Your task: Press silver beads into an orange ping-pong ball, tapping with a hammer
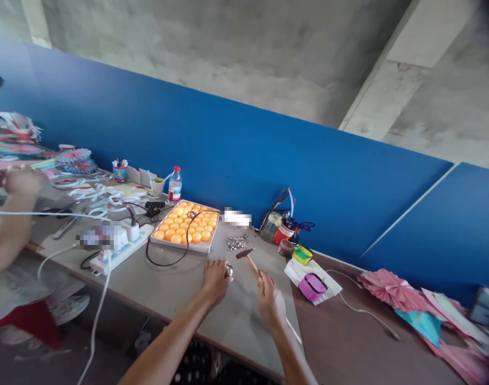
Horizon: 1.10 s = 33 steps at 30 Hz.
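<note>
There's the shiny silver ball point(229, 270), down at the near part of the grey counter point(240, 321), and your left hand point(215, 279) has its grip curled around it. Over on the other side, your right hand point(271, 300) has its grip wrapped around the wooden handle of a hammer point(250, 263), the dark head raised just beside a loose pile of small metal pieces point(237, 243).

Now to the containers: just beyond your left hand sits a shallow white-sided tray point(200, 247), packed with rows of orange balls point(177, 238), one shiny silver piece among them, and a dark cable looping across. Behind it stands a red-capped clear bottle point(175, 187), then a white cup point(157, 187) with something yellow and green in it, and farther left a red-and-blue pot point(119, 172) bristling with pens or tools.

Across to your right, by the blue partition point(228, 144), a clear jar point(271, 227) stands against a red-and-dark container point(284, 231); what's inside them is too blurred to tell. A squat brown tub point(285, 247) sits just in front. Far left, a co-worker's hand point(25, 179) hangs over cluttered paper.
</note>
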Each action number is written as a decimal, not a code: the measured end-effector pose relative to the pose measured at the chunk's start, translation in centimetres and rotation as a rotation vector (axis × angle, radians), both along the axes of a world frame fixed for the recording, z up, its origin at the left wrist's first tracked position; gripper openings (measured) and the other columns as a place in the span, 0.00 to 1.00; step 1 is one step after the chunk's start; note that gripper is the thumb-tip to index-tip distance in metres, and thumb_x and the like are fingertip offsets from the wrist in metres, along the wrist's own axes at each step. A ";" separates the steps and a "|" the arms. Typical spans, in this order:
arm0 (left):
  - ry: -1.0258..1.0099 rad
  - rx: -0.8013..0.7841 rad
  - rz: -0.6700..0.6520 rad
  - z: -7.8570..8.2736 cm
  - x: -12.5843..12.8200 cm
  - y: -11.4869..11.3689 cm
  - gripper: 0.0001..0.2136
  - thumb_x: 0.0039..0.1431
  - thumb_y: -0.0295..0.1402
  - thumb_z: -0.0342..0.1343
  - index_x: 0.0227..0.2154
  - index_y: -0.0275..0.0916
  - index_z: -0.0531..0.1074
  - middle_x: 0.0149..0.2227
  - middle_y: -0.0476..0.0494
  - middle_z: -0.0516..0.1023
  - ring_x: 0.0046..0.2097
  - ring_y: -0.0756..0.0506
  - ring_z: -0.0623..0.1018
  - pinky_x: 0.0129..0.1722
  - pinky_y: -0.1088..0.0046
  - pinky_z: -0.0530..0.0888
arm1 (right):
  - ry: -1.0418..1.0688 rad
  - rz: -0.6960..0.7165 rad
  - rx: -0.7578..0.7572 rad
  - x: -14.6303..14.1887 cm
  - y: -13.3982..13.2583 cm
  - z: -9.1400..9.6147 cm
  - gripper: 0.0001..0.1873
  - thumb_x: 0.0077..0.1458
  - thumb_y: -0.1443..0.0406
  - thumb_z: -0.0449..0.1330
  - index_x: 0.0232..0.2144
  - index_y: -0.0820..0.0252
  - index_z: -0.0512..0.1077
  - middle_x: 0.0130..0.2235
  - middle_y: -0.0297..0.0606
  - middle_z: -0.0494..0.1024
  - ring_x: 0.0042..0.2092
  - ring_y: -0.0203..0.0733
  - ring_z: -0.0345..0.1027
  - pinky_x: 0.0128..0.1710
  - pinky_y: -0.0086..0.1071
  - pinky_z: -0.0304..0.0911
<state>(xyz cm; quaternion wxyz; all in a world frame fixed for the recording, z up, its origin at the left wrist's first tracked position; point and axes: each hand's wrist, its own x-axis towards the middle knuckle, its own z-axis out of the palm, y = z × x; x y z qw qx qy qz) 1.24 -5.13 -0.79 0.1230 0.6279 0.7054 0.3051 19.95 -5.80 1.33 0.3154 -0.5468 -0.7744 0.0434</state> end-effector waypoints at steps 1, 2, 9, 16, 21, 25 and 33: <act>-0.008 0.007 -0.006 0.1 0.0 0.0 0.16 0.47 0.32 0.57 0.41 0.39 0.71 0.43 0.37 0.74 0.50 0.36 0.68 0.58 0.56 0.49 | -0.028 0.021 -0.023 0.1 -0.2 0.2 0.19 0.60 0.66 0.42 0.45 0.60 0.68 0.40 0.44 0.77 0.38 0.41 0.72 0.33 0.29 0.59; -0.024 0.002 0.001 0.1 0.0 0.0 0.16 0.46 0.32 0.57 0.41 0.39 0.71 0.43 0.36 0.74 0.50 0.36 0.68 0.57 0.56 0.49 | -0.060 0.042 -0.052 0.1 -0.4 0.3 0.18 0.59 0.67 0.43 0.44 0.60 0.69 0.40 0.43 0.77 0.37 0.41 0.72 0.32 0.29 0.59; -0.016 0.029 -0.015 0.3 0.0 -0.2 0.13 0.46 0.32 0.57 0.37 0.39 0.73 0.40 0.37 0.75 0.47 0.37 0.70 0.54 0.58 0.55 | -0.120 -0.036 -0.064 -0.6 -1.1 0.4 0.18 0.62 0.65 0.41 0.45 0.60 0.68 0.36 0.43 0.78 0.32 0.42 0.72 0.27 0.29 0.55; -0.198 0.111 -0.007 -0.5 -0.2 0.3 0.15 0.45 0.31 0.57 0.39 0.38 0.72 0.40 0.38 0.74 0.46 0.39 0.71 0.54 0.59 0.58 | -0.074 -0.076 -0.064 -1.1 -1.2 -0.4 0.17 0.60 0.65 0.42 0.42 0.58 0.70 0.35 0.42 0.78 0.30 0.41 0.71 0.26 0.29 0.54; -0.877 0.179 0.035 -0.1 -0.1 0.7 0.16 0.44 0.31 0.58 0.39 0.37 0.69 0.36 0.44 0.73 0.37 0.45 0.75 0.42 0.67 0.68 | 0.290 -0.051 -0.129 -0.6 0.0 1.7 0.18 0.57 0.59 0.43 0.36 0.60 0.70 0.27 0.39 0.75 0.28 0.41 0.68 0.26 0.30 0.57; -1.532 0.101 -0.110 0.9 -0.4 0.1 0.17 0.46 0.40 0.59 0.37 0.38 0.66 0.29 0.49 0.72 0.26 0.51 0.73 0.34 0.70 0.69 | 0.533 0.093 -0.256 -1.1 0.1 3.3 0.12 0.51 0.57 0.51 0.28 0.59 0.66 0.21 0.32 0.69 0.23 0.37 0.63 0.25 0.28 0.56; -1.907 -0.045 -0.104 2.1 -1.8 -0.4 0.15 0.57 0.46 0.50 0.26 0.38 0.61 0.22 0.49 0.70 0.19 0.55 0.64 0.23 0.77 0.62 | 0.873 0.359 -0.677 -3.6 -1.6 3.7 0.16 0.48 0.52 0.55 0.29 0.59 0.63 0.20 0.28 0.68 0.19 0.33 0.61 0.21 0.27 0.57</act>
